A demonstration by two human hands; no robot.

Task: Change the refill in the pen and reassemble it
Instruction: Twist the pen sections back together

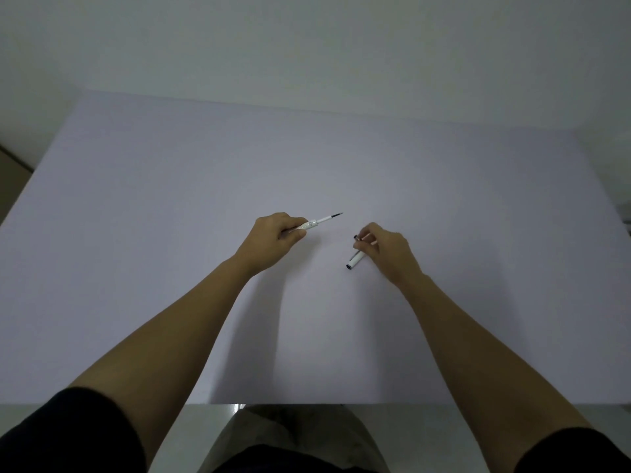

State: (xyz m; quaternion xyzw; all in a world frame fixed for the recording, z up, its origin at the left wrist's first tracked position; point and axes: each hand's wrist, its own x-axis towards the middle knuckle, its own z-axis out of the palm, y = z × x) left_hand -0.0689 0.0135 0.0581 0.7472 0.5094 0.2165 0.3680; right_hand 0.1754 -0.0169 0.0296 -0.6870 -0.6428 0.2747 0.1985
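My left hand (273,238) grips a white pen body (309,226) with a thin white refill (329,218) sticking out of it; the refill's dark tip points up and to the right. A little to the right, my right hand (386,249) pinches a small thin piece (363,237) with a dark end between its fingertips. A white cap-like pen piece (355,260) with a dark open end lies under that hand on the table; whether the fingers touch it I cannot tell. The two hands are apart.
The work surface is a large pale lilac table (170,233). Its near edge (307,403) runs just in front of my body, and a plain wall rises behind the far edge.
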